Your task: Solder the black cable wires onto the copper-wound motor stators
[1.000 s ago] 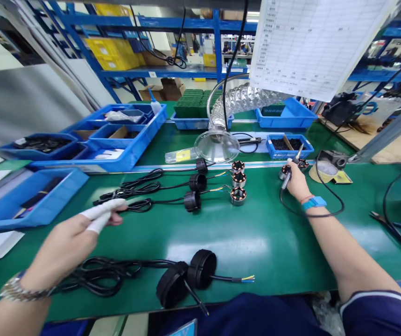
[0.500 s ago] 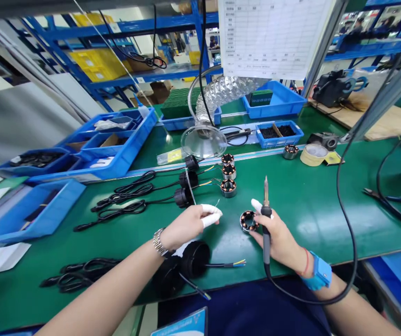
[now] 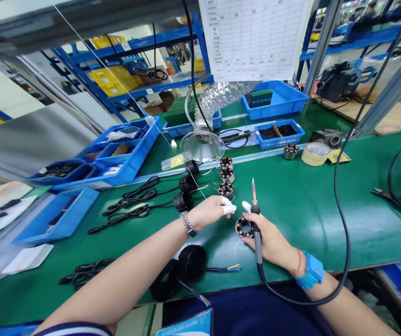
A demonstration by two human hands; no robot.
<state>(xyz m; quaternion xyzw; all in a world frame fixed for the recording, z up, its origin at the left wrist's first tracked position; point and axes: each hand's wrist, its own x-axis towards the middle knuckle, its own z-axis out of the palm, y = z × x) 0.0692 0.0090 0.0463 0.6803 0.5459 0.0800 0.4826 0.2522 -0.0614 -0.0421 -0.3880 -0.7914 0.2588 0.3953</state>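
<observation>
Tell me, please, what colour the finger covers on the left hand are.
The finger covers on the left hand are white, clearest in the head view.

The copper-wound ring (image 3: 240, 228) is partly hidden.

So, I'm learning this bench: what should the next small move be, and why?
I'd probably bring the thin wire to the tip of the soldering iron: the left hand pinches that wire close by but apart from the tip, which points up, while the right hand holds both the iron and a copper-wound ring.
</observation>
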